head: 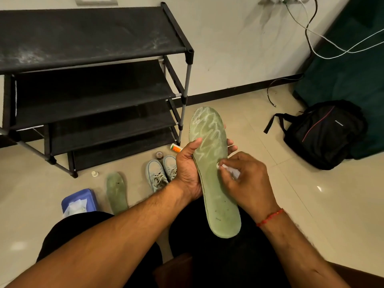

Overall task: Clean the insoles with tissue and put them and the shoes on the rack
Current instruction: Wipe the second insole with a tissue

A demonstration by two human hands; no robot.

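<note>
Fingers (232,159) around tissue (234,173), against insole (217,190)

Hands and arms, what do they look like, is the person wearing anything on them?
The left forearm and right forearm are bare: no sleeves, gloves or watch. A thin red beaded bracelet circles the right wrist. No rings show on the left hand or right hand.
</note>
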